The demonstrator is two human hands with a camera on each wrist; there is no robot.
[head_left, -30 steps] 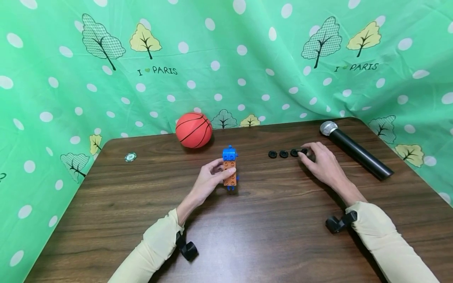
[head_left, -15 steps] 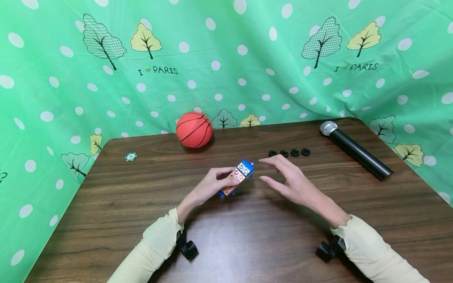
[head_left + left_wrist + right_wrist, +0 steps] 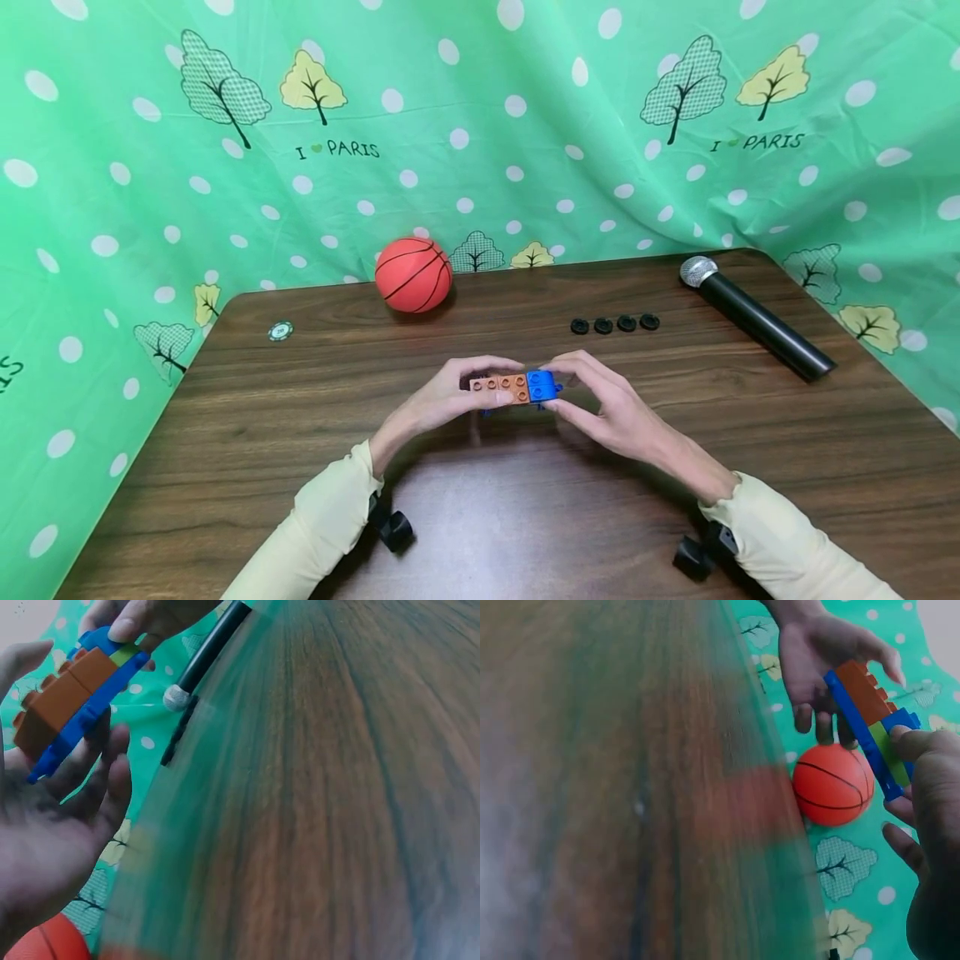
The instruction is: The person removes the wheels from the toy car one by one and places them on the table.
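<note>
Above the table, a building-block car body [image 3: 517, 387] lies crosswise, its orange bricks to the left and its blue end to the right. In the right wrist view its long blue base [image 3: 862, 735] and a green brick [image 3: 887, 754] show. My right hand [image 3: 622, 412] pinches the blue end between thumb and fingers. Around the orange end is my left hand [image 3: 435, 400], thumb on the near side and fingers on the far side. Both wrist views show the left thumb [image 3: 22, 664] apart from the bricks. Several small black wheels [image 3: 626, 323] lie in a row behind the right hand.
A red toy basketball [image 3: 413, 275] sits at the table's back edge. The black microphone [image 3: 757, 317] lies at the right, its silver head toward the back. At the left is a poker chip [image 3: 281, 331]. A green dotted curtain [image 3: 480, 125] hangs behind the table.
My right hand has come left from the wheels to the car body's blue end. My left hand has turned the car body from upright in view to crosswise; its thumb now looks loosened.
</note>
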